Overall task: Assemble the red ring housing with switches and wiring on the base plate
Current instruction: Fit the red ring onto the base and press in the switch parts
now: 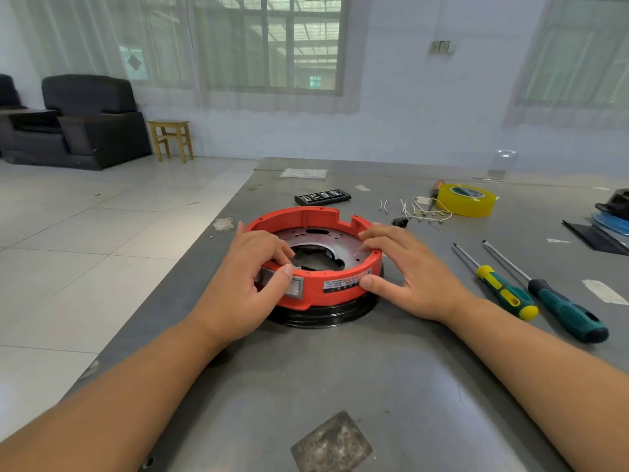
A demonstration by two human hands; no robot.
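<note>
The red ring housing (316, 216) sits on a round black base (326, 316) in the middle of the grey table. Inside the ring lies the perforated metal base plate (320, 237) with a dark opening at its centre. My left hand (252, 277) grips the ring's near-left wall, its thumb on a grey rectangular switch (295, 287) and its fingers curled over the rim. My right hand (405, 267) holds the near-right wall, thumb beside the white label (342, 282), fingers over the rim. Short white wires (413, 207) and a small black part (400, 221) lie behind the ring.
Two green-handled screwdrivers (503, 291) (561, 310) lie to the right. A yellow tape roll (466, 199) and a bit case (322, 196) sit at the back. Dark and blue items (609, 219) are at the far right. The table's left edge (204, 240) drops to the tiled floor.
</note>
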